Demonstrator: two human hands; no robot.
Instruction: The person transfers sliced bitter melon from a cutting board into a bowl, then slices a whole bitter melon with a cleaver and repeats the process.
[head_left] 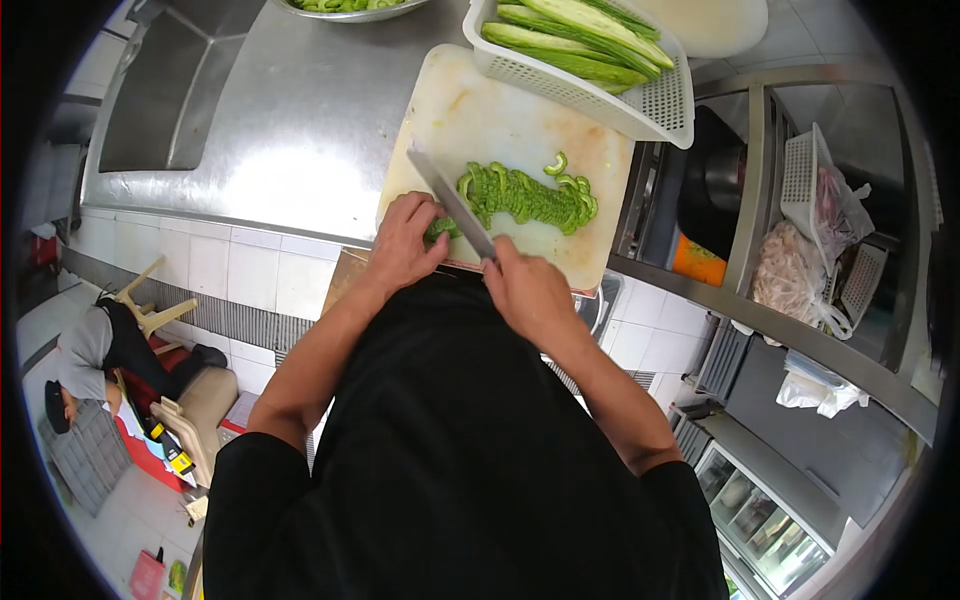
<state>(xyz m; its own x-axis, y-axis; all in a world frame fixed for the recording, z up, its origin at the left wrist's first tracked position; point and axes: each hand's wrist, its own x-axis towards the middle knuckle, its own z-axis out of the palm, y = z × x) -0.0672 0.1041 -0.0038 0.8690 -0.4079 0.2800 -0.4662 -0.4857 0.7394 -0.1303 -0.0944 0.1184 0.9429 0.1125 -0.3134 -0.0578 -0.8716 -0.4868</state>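
Observation:
My right hand (530, 287) is wrapped round the handle of a kitchen knife (450, 203), whose blade points away and to the left. My left hand (408, 240), fingers curled, presses a piece of green bitter melon (441, 228) close to the blade's left side. Most of that piece is hidden by the fingers and the knife. On the right of the blade, a row of thin bitter melon slices (530, 197) lies across the white cutting board (480, 110). A few curled slices (557, 164) sit apart at the row's upper right.
A white basket (680, 105) of halved bitter melons (570, 40) overlaps the board's far edge. A metal bowl (350, 14) stands at the back of the steel counter (300, 110), with a sink (165, 90) at left. Steel shelving (755, 190) flanks the right. Another person (95, 350) sits at far left.

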